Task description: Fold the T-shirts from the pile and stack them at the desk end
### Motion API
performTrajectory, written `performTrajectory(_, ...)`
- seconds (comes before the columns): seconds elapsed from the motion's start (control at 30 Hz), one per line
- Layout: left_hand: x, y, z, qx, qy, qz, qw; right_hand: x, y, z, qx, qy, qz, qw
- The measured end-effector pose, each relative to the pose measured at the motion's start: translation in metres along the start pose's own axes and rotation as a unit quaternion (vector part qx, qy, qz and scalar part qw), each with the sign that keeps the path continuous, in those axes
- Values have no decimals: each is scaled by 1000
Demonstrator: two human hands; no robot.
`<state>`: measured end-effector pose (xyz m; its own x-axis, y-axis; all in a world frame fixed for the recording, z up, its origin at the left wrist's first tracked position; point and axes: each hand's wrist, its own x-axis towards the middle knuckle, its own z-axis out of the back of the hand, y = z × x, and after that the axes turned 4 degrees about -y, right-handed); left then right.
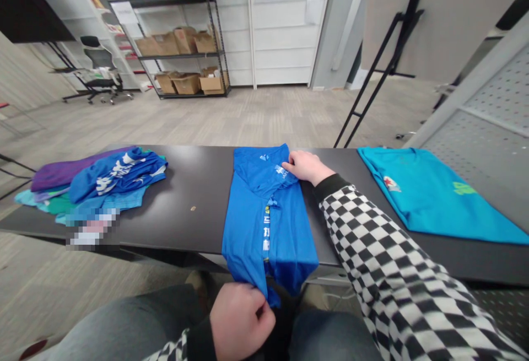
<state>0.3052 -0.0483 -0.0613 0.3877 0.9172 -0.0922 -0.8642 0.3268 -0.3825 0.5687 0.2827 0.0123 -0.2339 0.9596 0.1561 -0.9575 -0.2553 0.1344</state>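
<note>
A blue T-shirt (248, 215) lies lengthwise on the dark table, its sides folded inward over white and yellow lettering. The lower end hangs past the table's front edge. My left hand (242, 319) is closed on that hanging hem, just below the tabletop. At the shirt's far right side, my right hand (308, 167) pinches the fabric near a white print. Off to the right, a turquoise T-shirt (433, 195) is spread flat, apart from both hands.
A heap of crumpled clothes, with a purple garment (82, 169) among them, sits on the left of the table (185, 212). Shelves with cardboard boxes (185, 84) and an office chair (99, 66) stand behind. A black stand (372, 82) rises beyond the table.
</note>
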Motion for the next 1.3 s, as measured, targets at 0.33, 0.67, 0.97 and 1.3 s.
performTrajectory(0.33, 0, -5, 6, 25, 23, 3, 999, -4, 14, 0, 4, 16, 103, 995)
performTrajectory(0.67, 2, -7, 4, 20, 45, 25, 998, -2, 24, 3, 43, -106, 94, 989)
performTrajectory(0.97, 15, -32, 16, -49, 108, 11, 993, 12, 27, -3, 35, -81, 36, 995)
performTrajectory(1.3, 153, 58, 145, -116, -218, -90, 965, 2, 18, -3, 85, -52, 79, 992)
